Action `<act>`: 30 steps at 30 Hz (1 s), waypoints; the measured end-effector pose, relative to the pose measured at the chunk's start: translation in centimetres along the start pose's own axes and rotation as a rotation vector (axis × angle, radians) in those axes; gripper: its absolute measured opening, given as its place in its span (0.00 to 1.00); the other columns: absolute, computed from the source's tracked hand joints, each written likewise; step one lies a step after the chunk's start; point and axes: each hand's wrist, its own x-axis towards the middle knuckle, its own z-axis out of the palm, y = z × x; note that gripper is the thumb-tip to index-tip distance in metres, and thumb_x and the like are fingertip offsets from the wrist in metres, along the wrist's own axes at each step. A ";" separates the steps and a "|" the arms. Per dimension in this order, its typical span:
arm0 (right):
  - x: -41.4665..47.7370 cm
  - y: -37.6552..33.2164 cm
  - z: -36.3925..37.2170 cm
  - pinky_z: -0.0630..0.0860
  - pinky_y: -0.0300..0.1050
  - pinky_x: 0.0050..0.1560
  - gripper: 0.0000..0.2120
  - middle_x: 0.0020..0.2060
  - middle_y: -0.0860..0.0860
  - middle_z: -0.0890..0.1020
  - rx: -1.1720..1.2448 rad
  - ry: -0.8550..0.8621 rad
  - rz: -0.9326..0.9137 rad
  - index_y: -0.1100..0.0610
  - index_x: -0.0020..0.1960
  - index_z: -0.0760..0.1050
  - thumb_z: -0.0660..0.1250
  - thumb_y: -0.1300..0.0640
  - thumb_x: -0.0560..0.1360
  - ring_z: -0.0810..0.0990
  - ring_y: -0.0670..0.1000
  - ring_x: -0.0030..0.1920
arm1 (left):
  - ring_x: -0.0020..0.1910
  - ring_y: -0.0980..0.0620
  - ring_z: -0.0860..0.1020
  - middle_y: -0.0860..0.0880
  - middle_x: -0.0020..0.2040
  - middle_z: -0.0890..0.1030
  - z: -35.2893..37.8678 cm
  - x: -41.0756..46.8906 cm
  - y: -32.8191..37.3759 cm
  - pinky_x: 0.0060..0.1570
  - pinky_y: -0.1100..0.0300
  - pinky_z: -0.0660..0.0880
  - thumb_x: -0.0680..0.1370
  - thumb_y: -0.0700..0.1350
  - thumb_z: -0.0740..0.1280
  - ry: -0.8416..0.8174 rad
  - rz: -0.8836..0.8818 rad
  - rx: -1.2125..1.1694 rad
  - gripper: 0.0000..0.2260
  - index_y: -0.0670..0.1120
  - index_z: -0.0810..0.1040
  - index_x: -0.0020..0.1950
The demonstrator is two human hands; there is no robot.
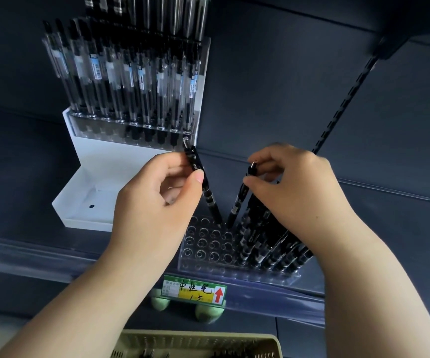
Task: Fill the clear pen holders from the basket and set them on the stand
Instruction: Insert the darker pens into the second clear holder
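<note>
Shelf (pixel 312 104): dark, with a slotted upright running down its back wall at the right.
Stand (pixel 97 182): white, stepped, on the shelf at the left; its lower step is bare.
Full holder (pixel 133 125): clear, on the stand's upper step, packed with upright clear-bodied pens.
Holder (pixel 208 251): clear, on the shelf edge right of the stand; right half filled with black pens, left holes open.
Basket (pixel 201 343): pale green, at the bottom edge, below the shelf, with dark pens inside.
Tag (pixel 194 291): green and yellow with a red arrow, clipped to the shelf edge below the holder.
Left hand (pixel 154 202): pinches a black pen (pixel 206 187) between thumb and fingers, tip down at a back-row hole.
Right hand (pixel 296 192): pinches a second pen (pixel 239 200) near its top, tip at the neighbouring hole.
</note>
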 end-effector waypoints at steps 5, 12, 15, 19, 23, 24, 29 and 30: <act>-0.1 -0.1 -0.2 0.74 0.28 0.39 0.08 0.36 0.37 0.80 0.003 0.003 0.003 0.43 0.45 0.78 0.71 0.55 0.70 0.78 0.37 0.38 | 0.44 0.64 0.80 0.58 0.44 0.83 0.1 -0.1 -0.1 0.42 0.78 0.71 0.72 0.46 0.67 -0.004 0.001 -0.002 0.08 0.50 0.80 0.51; -0.2 -0.3 -0.2 0.74 0.32 0.38 0.08 0.32 0.36 0.78 -0.027 0.003 0.011 0.43 0.39 0.81 0.70 0.57 0.71 0.77 0.42 0.33 | 0.44 0.66 0.80 0.62 0.44 0.82 0.6 -0.3 -0.2 0.42 0.78 0.71 0.72 0.46 0.68 -0.052 0.002 -0.031 0.07 0.55 0.79 0.48; -0.3 -0.5 -0.3 0.73 0.28 0.40 0.07 0.31 0.35 0.77 -0.013 -0.013 -0.016 0.44 0.41 0.82 0.70 0.57 0.72 0.77 0.40 0.34 | 0.45 0.66 0.79 0.61 0.43 0.82 0.8 -0.4 -0.4 0.43 0.78 0.71 0.72 0.44 0.69 -0.104 0.035 0.000 0.07 0.54 0.79 0.49; -0.5 -0.6 -0.3 0.73 0.28 0.39 0.08 0.33 0.34 0.76 -0.008 -0.036 -0.023 0.44 0.45 0.82 0.69 0.57 0.73 0.76 0.38 0.34 | 0.45 0.65 0.79 0.59 0.44 0.82 1.3 -0.5 -0.6 0.44 0.79 0.70 0.72 0.44 0.69 -0.168 0.118 0.087 0.09 0.50 0.80 0.52; -0.6 -0.7 -0.5 0.70 0.22 0.40 0.08 0.33 0.32 0.75 -0.010 -0.043 -0.034 0.45 0.47 0.82 0.68 0.57 0.73 0.77 0.36 0.35 | 0.44 0.65 0.79 0.58 0.44 0.83 1.9 -0.4 -1.0 0.44 0.78 0.71 0.72 0.43 0.70 -0.198 0.173 0.143 0.10 0.49 0.81 0.53; -0.6 -0.7 -0.5 0.69 0.22 0.41 0.09 0.33 0.33 0.75 -0.011 -0.045 -0.035 0.45 0.48 0.82 0.68 0.57 0.73 0.76 0.35 0.35 | 0.43 0.65 0.79 0.59 0.44 0.82 2.0 -0.3 -1.2 0.44 0.78 0.71 0.72 0.43 0.70 -0.206 0.181 0.158 0.10 0.49 0.81 0.52; -0.7 -0.7 -0.9 0.67 0.21 0.45 0.09 0.35 0.34 0.77 0.024 -0.006 -0.024 0.45 0.47 0.82 0.69 0.58 0.73 0.78 0.39 0.41 | 0.44 0.69 0.77 0.65 0.39 0.78 2.8 -0.3 -2.2 0.43 0.79 0.70 0.72 0.42 0.72 -0.256 0.184 0.274 0.08 0.49 0.81 0.51; -0.7 -0.6 -1.0 0.67 0.22 0.46 0.08 0.36 0.35 0.78 0.031 0.002 -0.021 0.45 0.47 0.82 0.69 0.58 0.73 0.77 0.38 0.43 | 0.44 0.71 0.76 0.66 0.38 0.77 2.9 -0.2 -2.3 0.42 0.81 0.68 0.72 0.42 0.72 -0.260 0.183 0.301 0.08 0.49 0.81 0.50</act>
